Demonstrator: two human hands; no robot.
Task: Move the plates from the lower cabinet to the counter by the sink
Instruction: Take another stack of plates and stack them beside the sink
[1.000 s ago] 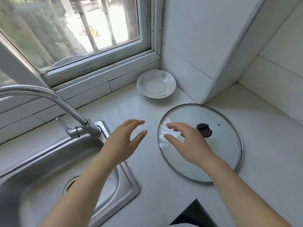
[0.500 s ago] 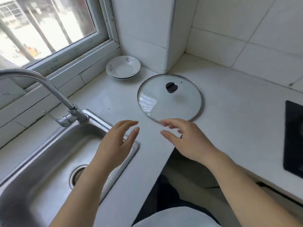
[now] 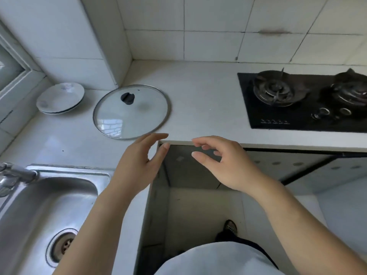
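White-tiled kitchen corner with a pale stone counter (image 3: 198,100) running round it. A stack of shallow white china plates (image 3: 60,98) sits on the counter at the back left by the window frame, just beside a round glass pot lid with a metal rim (image 3: 132,112). Stainless steel sink (image 3: 49,205) at lower left; black two-burner gas hob (image 3: 305,102) at right. The person's left hand (image 3: 137,165) and right hand (image 3: 226,161) hover apart at the counter's front edge. Fingers are loosely curved and both hands are empty.

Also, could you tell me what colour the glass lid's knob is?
The knob is black, clearest in the head view.
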